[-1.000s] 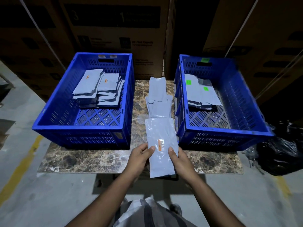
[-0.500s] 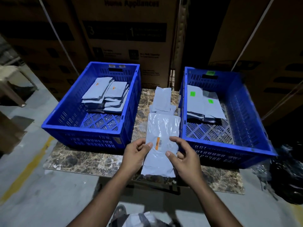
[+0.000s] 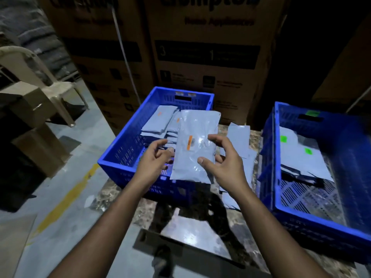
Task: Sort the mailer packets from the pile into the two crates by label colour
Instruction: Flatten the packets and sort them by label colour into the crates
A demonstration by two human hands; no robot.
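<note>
cartons [image 3: 208, 57] behind; left crate [image 3: 120, 157] beneath packet [image 3: 195, 145] in both hands [image 3: 222, 163].

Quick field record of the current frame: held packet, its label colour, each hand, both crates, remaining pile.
held packet: grey mailer packet, over the near right part of the left crate
label colour: orange label
right hand: right hand grips the packet's right edge
left hand: left hand at the packet's left edge, fingers loosely curled; grip unclear
left crate: left crate holds orange-labelled packets
right crate: right crate holds green-labelled packets
pile: pile lies on the table between the crates
</note>
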